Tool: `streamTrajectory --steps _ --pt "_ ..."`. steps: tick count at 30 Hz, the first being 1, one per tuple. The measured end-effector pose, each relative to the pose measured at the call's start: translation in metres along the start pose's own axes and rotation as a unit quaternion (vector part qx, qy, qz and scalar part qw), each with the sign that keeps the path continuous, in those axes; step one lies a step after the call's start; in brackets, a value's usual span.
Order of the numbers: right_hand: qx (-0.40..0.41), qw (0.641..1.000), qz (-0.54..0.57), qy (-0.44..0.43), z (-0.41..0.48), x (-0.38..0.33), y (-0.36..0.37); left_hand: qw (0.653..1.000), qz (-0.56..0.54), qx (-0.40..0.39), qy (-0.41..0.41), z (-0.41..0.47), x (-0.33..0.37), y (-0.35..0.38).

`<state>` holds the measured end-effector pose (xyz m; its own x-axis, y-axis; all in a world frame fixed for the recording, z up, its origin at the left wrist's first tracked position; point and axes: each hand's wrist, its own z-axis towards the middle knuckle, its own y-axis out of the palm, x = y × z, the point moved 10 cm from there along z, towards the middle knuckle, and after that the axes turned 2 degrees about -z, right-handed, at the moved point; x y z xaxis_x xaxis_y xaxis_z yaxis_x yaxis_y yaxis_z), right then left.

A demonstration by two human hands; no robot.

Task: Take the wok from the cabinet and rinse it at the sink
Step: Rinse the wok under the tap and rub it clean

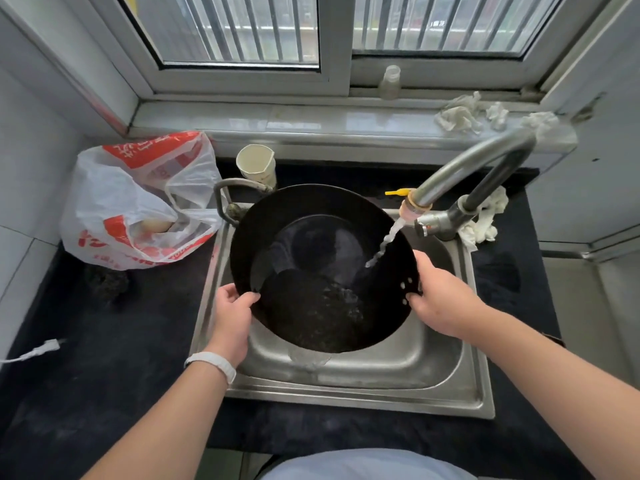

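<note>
A sliding window [334,46] with a pale frame fills the top of the frame. Vertical bars [450,22] stand outside its glass, and flat daylight comes through. Below it runs a glossy pale sill [311,116], carrying a clear bottle [390,83] at upper centre-right and crumpled white tissues [457,114] further right. A white tiled wall [27,161] closes the left edge; a grey-white wall [595,150] closes the right. A dark bench [104,358] spreads across the lower half. On it, at centre left, sits a red-and-white plastic bag [138,202], with a paper cup [256,164] just beside it and a white plug [45,348] near the left edge.
</note>
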<state>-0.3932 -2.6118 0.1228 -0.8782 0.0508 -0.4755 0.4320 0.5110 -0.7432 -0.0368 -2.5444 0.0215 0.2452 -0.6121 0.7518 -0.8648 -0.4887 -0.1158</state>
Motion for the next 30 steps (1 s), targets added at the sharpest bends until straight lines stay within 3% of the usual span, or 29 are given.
streamTrajectory --steps 15,24,30 --pt "0.008 0.989 -0.106 0.103 -0.070 0.006 -0.030 0.990 0.001 -0.107 -0.092 -0.003 -0.053 0.075" --pt "-0.044 0.981 -0.125 0.142 -0.067 0.007 -0.036 0.985 0.038 -0.138 -0.094 -0.012 -0.062 0.086" --pt "-0.117 0.973 -0.072 0.185 -0.058 0.022 -0.024 0.983 0.082 -0.151 -0.070 -0.015 -0.062 0.070"
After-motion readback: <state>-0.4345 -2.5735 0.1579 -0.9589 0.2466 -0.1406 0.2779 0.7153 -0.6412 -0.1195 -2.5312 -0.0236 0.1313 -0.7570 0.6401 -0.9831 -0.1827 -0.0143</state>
